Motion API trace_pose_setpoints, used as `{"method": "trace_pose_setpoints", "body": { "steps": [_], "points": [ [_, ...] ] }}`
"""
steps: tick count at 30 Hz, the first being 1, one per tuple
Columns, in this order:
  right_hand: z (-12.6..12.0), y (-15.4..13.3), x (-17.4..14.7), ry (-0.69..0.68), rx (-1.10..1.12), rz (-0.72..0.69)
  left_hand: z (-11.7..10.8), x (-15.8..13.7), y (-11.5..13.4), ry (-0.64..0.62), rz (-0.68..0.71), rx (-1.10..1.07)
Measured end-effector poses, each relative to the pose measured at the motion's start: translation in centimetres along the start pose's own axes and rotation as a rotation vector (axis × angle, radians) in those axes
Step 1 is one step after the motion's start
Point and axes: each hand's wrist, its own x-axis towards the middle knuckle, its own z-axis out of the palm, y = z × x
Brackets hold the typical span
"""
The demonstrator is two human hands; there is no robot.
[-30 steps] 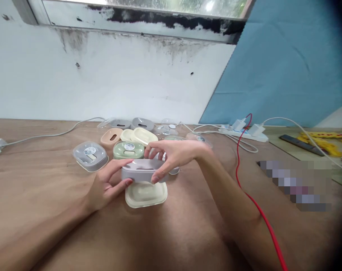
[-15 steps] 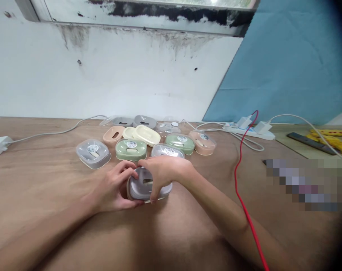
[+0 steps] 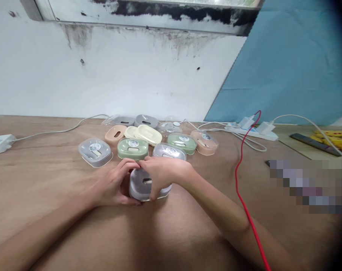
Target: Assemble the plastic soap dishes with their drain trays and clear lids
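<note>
Lowered onto its cream base (image 3: 158, 198), the lilac slotted cover (image 3: 139, 189) now sits seemingly flush; the left hand (image 3: 113, 185) and right hand (image 3: 166, 170) pinch it front to back.

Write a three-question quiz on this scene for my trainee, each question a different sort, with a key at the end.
1. Multiple choice: what colour is the box between the left hand and the right hand?
A) green
B) grey
C) peach

2. True or false: both green boxes bear round labels.

3. Fill in the missing colour: the cable that crosses the right arm in this view is ____.

Key: 1 B; 2 true; 3 red.
</note>
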Motion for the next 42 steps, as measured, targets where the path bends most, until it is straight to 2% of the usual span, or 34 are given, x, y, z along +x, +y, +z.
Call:
{"method": "trace_pose_setpoints", "body": {
  "steps": [6, 12, 22, 26, 29, 32, 33, 35, 36, 38, 42],
  "points": [
    [0.1, 0.1, 0.4, -0.011, -0.028, 0.000, -0.5, 0.0, -0.4, -0.041, 0.007, 0.108],
    [0.9, 0.5, 1.4, 0.003, -0.009, -0.033, -1.6, 0.4, -0.2, -0.153, -0.007, 0.195],
    [1.5, -1.3, 0.5, 0.081, -0.043, -0.025, -1.9, 0.8, 0.7, -0.156, -0.068, 0.177],
    [0.7, -0.9, 0.1, 0.080, 0.021, -0.029, -1.8, 0.8, 0.8, -0.131, -0.091, 0.179],
    [-0.9, 1.4, -0.1, 0.120, 0.225, -0.094, -1.7, 0.8, 0.6, -0.123, -0.097, 0.208],
    [-2.2, 5.3, 0.3, 0.386, 0.365, -0.105, -1.6, 0.6, 0.4, -0.136, -0.120, 0.216],
    [-2.4, 6.9, 0.6, 0.499, 0.341, -0.045, -1.6, 0.6, 0.3, -0.141, -0.128, 0.209],
    [-2.3, 9.9, 1.4, 0.774, 0.170, 0.163, -1.5, 0.5, 0.1, -0.154, -0.144, 0.192],
    [-2.1, 11.3, 1.9, 0.834, 0.135, 0.236, -1.5, 0.4, 0.0, -0.156, -0.151, 0.184],
    [-1.5, 13.6, 2.7, 0.859, 0.101, 0.301, -1.4, 0.4, -0.1, -0.159, -0.162, 0.171],
    [-0.2, 15.3, 4.1, 0.742, 0.068, 0.298, -1.4, 0.5, 0.0, -0.172, -0.157, 0.166]
  ]
}}
